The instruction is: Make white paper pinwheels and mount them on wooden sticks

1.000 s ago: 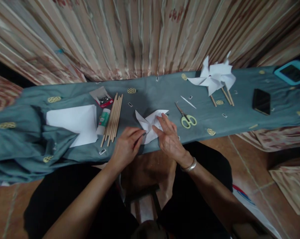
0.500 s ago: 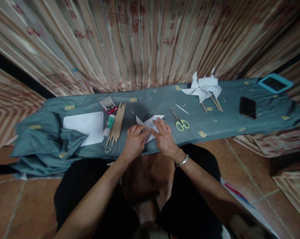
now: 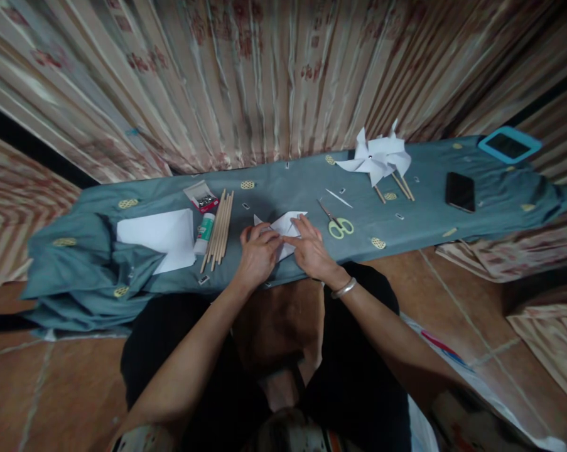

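**Paper: Slip and Crease Hazards**

The paper lies on the cloth in front of me, between and partly under my hands. My left hand is curled, fingertips gathered at the paper's middle; I cannot tell whether they pinch it. My right hand has its fingers spread across the paper's right side.

Caution: uneven fingertip pressure could let a point spring up. The soft cloth could shift and cause a crooked crease.

Surface and room: tiled floor shows below the near edge. Sticks lie to my left, scissors to my right. Pinwheels lie beyond, at far right. Behind the cloth hangs a pleated curtain.
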Action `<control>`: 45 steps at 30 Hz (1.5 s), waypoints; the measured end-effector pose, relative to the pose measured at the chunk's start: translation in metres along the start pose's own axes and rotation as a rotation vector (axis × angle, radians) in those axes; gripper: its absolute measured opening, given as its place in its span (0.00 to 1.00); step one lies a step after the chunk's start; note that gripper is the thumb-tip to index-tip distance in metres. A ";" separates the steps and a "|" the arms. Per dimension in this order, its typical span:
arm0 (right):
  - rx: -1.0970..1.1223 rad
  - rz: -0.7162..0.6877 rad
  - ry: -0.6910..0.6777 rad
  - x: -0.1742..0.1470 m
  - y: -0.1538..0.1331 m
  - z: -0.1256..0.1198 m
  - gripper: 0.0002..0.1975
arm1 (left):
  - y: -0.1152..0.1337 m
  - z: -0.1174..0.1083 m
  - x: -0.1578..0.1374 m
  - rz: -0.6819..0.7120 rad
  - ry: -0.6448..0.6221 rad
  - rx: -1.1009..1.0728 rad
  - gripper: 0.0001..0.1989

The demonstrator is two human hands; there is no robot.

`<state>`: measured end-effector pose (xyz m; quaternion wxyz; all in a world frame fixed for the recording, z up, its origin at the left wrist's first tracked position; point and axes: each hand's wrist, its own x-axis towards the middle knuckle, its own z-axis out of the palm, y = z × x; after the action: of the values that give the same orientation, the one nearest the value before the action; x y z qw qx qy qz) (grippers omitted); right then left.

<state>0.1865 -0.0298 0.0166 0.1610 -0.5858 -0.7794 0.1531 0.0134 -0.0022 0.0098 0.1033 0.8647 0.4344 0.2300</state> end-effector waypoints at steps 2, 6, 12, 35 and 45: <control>0.030 0.024 0.009 0.001 0.002 0.003 0.26 | 0.000 0.001 0.002 0.001 -0.011 -0.003 0.14; 0.064 0.037 0.035 0.004 0.005 0.006 0.27 | -0.001 0.002 0.004 0.019 -0.017 0.004 0.13; 0.097 0.039 0.069 0.006 0.006 0.008 0.26 | -0.001 0.003 0.002 0.059 0.004 0.019 0.13; 0.066 0.032 0.163 -0.003 0.006 0.010 0.25 | 0.001 0.003 0.004 0.092 -0.018 0.053 0.14; -0.101 -0.026 0.126 -0.001 0.001 0.010 0.19 | -0.001 0.006 0.004 0.092 -0.011 0.052 0.14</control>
<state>0.1831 -0.0308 0.0072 0.1819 -0.5913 -0.7822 0.0744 0.0174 0.0016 0.0056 0.0726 0.8874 0.3995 0.2183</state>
